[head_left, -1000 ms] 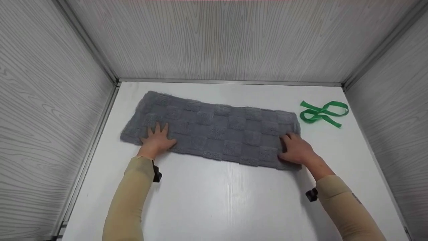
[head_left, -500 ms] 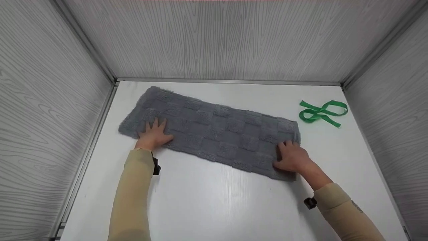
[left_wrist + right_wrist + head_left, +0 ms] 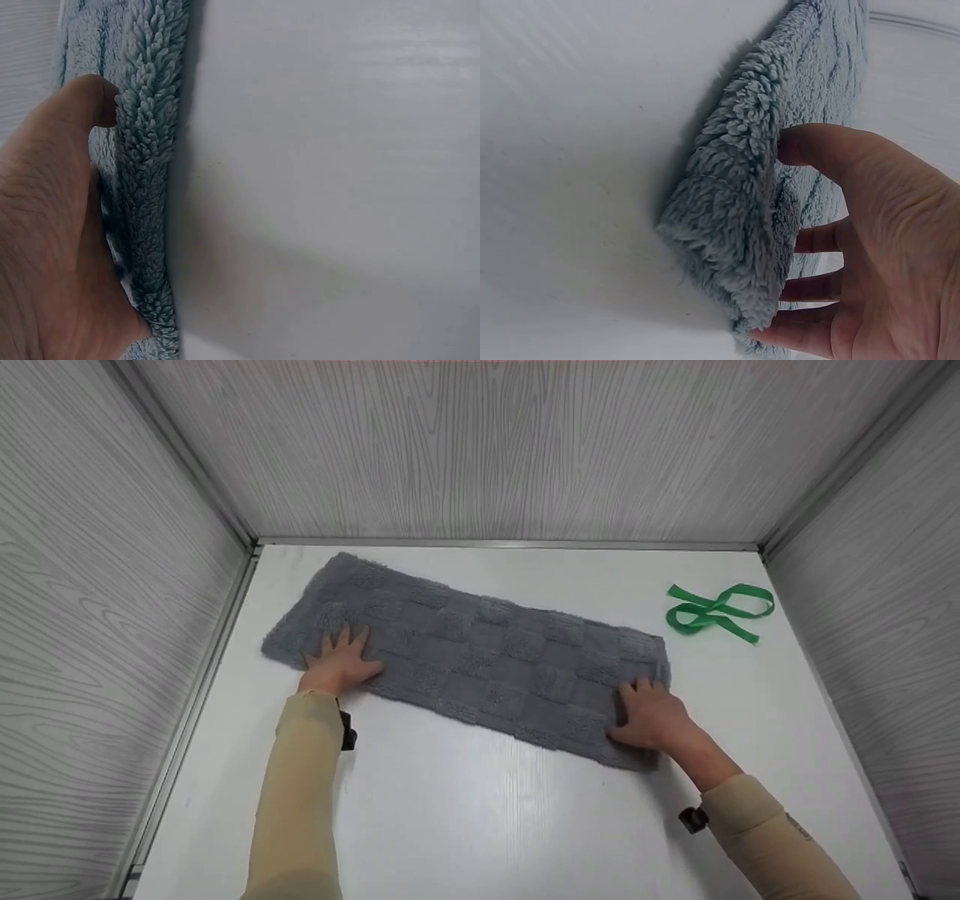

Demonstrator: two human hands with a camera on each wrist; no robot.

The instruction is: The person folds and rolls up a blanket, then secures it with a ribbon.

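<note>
A grey plush mat (image 3: 480, 660) with a raised checkered pile lies slanted across the white table, its left end farther back than its right. My left hand (image 3: 341, 661) rests on the near left part with fingers spread; in the left wrist view its thumb touches the mat's thick near edge. On the near right corner, the fingertips and thumb of my right hand (image 3: 651, 716) press down. In the right wrist view that thick, fluffy corner (image 3: 727, 217) shows, with the right thumb and fingers well apart along it.
A looped green ribbon (image 3: 720, 611) lies at the back right of the white table (image 3: 480, 825). Pale wood-grain panels enclose the left, back (image 3: 480, 457) and right sides. Both forearms wear beige sleeves, with a small black camera (image 3: 694, 819) at the right wrist.
The mat's right end has swung toward me with my right hand pressing it. Its left end has shifted slightly back and left under my left hand. The ribbon stays put on the table.
</note>
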